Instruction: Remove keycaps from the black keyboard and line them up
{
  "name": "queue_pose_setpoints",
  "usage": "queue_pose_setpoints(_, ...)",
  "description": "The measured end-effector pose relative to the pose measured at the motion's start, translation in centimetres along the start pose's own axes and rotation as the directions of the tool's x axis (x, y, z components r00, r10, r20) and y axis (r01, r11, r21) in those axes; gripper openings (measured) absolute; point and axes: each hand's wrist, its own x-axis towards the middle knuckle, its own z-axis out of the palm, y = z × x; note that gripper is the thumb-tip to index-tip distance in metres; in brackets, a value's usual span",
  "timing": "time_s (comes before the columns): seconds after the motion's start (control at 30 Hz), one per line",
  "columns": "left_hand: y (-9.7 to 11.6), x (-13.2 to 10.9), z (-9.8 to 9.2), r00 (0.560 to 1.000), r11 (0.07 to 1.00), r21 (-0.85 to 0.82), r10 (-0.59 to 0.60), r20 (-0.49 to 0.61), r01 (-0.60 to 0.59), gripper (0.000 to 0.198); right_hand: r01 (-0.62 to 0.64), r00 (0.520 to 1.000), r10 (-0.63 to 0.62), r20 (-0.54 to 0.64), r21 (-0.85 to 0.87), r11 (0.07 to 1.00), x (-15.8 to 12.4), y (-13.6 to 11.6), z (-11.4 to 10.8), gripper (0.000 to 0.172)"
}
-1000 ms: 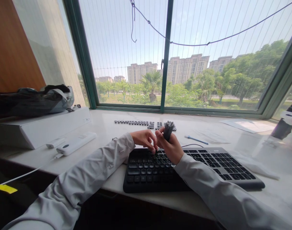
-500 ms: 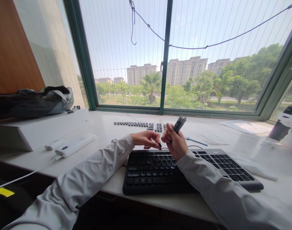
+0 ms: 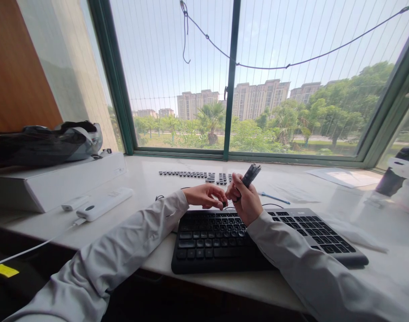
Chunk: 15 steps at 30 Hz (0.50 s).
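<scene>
Above the back edge of a black keyboard (image 3: 221, 264), my left hand (image 3: 206, 196) pinches a small black piece (image 3: 224, 204) that looks like a keycap. Close beside it, my right hand (image 3: 246, 199) is wrapped round a dark handle-like tool (image 3: 251, 175), whose end sticks up above the fist. Thin wires show between the two hands. Many key positions on the keyboard lack caps, mostly in the upper rows and on the right. Behind the hands, loose black keycaps (image 3: 187, 174) lie in rows on the white tabletop (image 3: 144, 176).
A blue stick-like tool (image 3: 274, 198) lies behind the keyboard. On the left are a white power bank (image 3: 105, 205) with a cable and a white box (image 3: 63, 181) bearing a dark bag. Paper (image 3: 345, 177) and clear plastic (image 3: 358, 235) lie to the right.
My left fingers have shifted slightly, and the small black piece now shows less between them. My right hand and its tool are almost unchanged.
</scene>
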Motion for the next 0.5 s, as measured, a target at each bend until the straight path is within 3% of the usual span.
queue_pose_setpoints(0.37,-0.42,0.26,-0.13,0.997,0.997,0.033,-0.068,0.035,0.067,0.035,0.000,1.000,0.000,0.031,-0.016,1.000,-0.07,0.17,-0.09,0.040)
queue_pose_setpoints(0.5,-0.18,0.14,0.00,0.999,0.999,0.000,-0.048,-0.005,0.048,0.035,-0.005,1.000,0.005,0.022,-0.003,1.000,-0.04,0.13,-0.04,0.040)
